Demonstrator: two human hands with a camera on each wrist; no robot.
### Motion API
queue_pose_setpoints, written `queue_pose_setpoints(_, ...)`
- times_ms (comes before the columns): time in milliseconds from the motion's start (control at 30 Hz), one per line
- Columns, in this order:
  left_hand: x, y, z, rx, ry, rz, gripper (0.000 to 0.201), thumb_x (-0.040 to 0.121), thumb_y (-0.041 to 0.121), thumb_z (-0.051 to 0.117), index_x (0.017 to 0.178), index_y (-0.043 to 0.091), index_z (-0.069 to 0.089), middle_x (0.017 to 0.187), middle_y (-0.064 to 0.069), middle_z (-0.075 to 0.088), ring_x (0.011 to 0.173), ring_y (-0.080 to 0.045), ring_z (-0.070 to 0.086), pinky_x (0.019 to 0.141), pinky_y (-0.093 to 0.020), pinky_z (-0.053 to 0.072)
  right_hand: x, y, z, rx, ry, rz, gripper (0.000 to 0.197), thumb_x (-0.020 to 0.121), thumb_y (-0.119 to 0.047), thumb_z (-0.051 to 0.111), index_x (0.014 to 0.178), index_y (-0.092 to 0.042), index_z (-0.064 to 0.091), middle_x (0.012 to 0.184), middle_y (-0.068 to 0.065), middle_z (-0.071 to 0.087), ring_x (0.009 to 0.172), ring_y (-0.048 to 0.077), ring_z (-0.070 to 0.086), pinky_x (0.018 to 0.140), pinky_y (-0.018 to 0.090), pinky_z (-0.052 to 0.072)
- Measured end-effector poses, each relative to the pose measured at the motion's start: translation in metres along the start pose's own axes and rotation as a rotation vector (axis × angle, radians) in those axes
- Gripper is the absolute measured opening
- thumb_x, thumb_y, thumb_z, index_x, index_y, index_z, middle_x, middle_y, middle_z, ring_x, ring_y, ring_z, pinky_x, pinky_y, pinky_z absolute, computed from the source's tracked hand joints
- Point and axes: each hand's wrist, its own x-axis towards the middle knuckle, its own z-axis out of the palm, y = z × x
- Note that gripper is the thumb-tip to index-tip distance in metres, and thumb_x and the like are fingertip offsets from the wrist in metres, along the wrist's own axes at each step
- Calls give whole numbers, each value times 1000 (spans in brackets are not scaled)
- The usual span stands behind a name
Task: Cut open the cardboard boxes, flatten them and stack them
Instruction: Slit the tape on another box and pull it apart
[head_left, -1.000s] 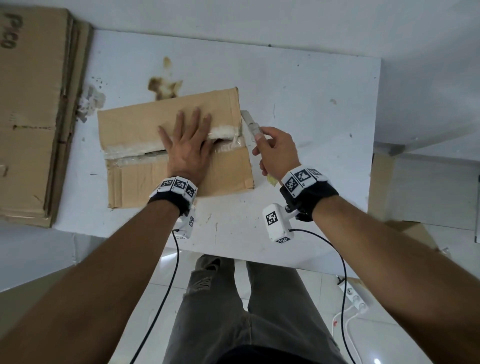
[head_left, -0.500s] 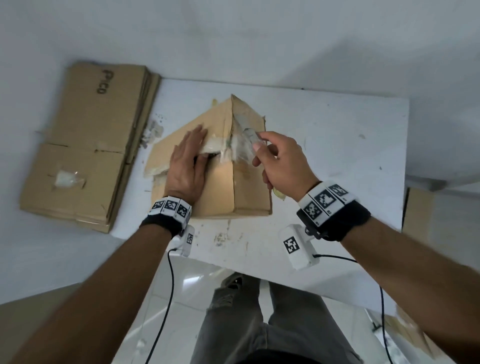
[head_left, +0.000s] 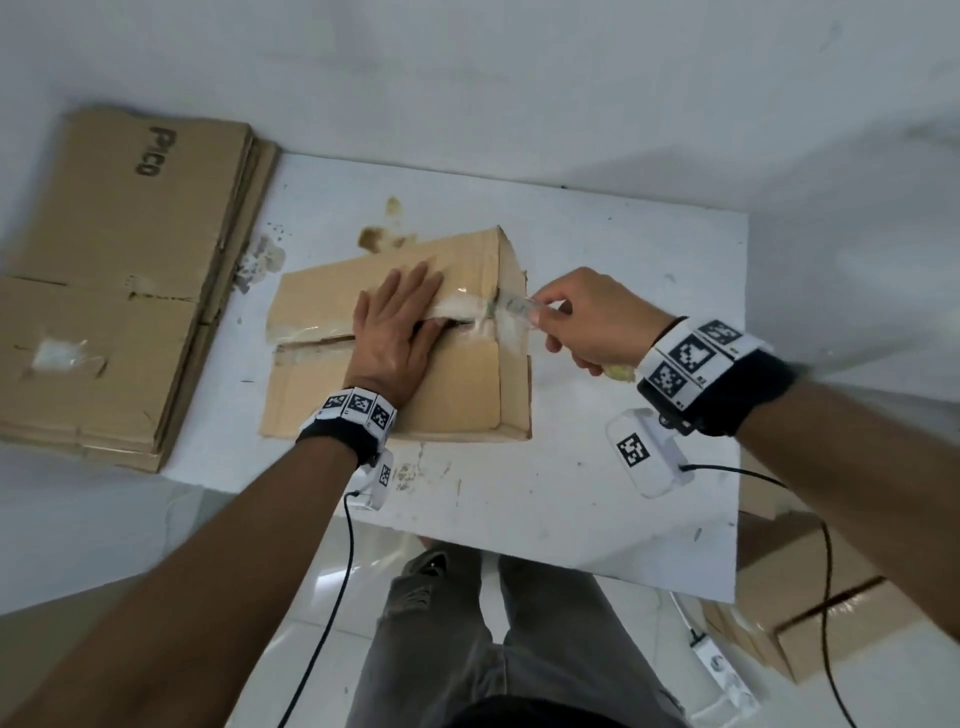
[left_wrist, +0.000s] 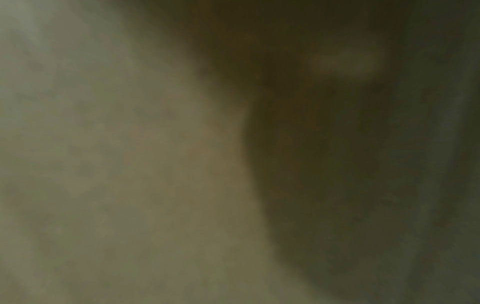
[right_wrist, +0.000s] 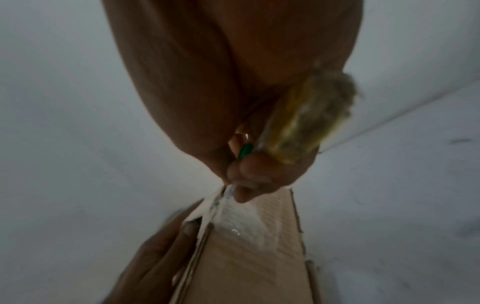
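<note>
Box (head_left: 395, 353) near the back left of the surface (head_left: 597, 493), pinned under flat, released left hand (head_left: 397, 332). Right hand (head_left: 587, 319) grasping knife (head_left: 511, 306) at the tape seam. Likely risk: blade skidding toward left fingers (head_left: 415, 286) lying along the cut.

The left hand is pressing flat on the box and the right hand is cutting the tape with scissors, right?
Not scissors. In the head view the right hand grips a utility knife at the taped seam, and only one blade shows. The rest is right: the left hand presses flat on the box.
</note>
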Motion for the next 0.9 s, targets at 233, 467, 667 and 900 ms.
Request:
queue_pose_setpoints(233,-17,-10,61,223,-135,103,57,104,52,34,156,31,39,165,4,33,155,-30,22,122,-63,10,3,79,47,13,-100,116,32,99,-45,57,121,-26,71,77,1,72,39,13,47,41,23,42)
queue_pose_setpoints(467,-20,-11,56,188,-207,112,65,94,42,40,158,34,35,169,9,20,158,-23,9,125,-58,0,-8,102,59,12,-83,116,27,99,-43,55,120,-35,70,74,-5,72,37,5,47,41,22,42)
queue_pose_setpoints(667,-42,9,42,145,-111,166,40,93,41,48,117,13,63,127,-8,57,120,-32,51,105,-50,35,-17,109,66,-47,46,94,24,98,-42,55,115,-34,70,74,-5,72,65,13,68,62,35,58)
queue_pose_setpoints(900,-48,13,66,194,-130,99,48,102,52,45,103,12,71,122,-7,58,116,-29,52,106,-47,40,-36,122,79,-83,291,126,26,103,-47,41,113,-30,59,80,-1,68,74,24,67,69,40,57)
